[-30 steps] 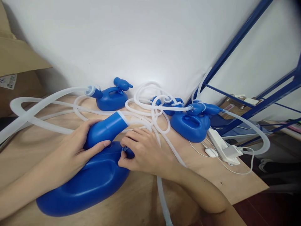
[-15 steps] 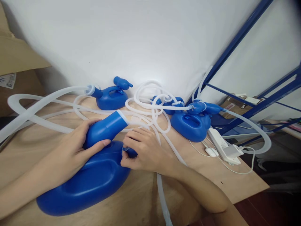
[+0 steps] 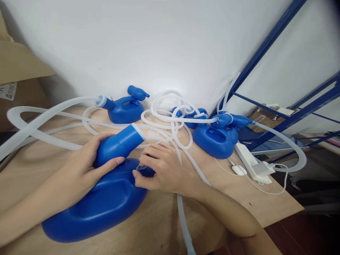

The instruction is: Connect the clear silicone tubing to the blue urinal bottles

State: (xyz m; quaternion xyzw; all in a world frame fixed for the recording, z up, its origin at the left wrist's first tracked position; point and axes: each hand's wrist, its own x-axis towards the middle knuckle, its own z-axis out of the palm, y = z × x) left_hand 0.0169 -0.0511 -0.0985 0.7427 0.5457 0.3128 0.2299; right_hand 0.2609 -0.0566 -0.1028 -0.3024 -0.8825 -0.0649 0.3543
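Note:
A large blue plastic urinal bottle [image 3: 98,205] with a recessed handle lies in front of me on the wooden table. My left hand [image 3: 92,163] is wrapped round a blue tubular urinal head [image 3: 120,143] with a white rim, held against the top of the bottle. Thumb and fingers of my right hand [image 3: 159,168] pinch a small clear plastic piece [image 3: 140,167] near the bottle's right end. That end lies partly behind the fingers. White hose [image 3: 183,216] runs beneath my right forearm.
Behind stand other blue bottles [image 3: 126,109] [image 3: 214,141] with tangled white hoses [image 3: 170,120]. A power strip [image 3: 249,163] with a charger sits at right, near the table edge. A cardboard box [image 3: 23,67] is at left, and a blue metal rack [image 3: 260,49] at right.
My right thumb has shifted slightly left and away from the forefinger, showing more of the clear piece. My left hand keeps its hold.

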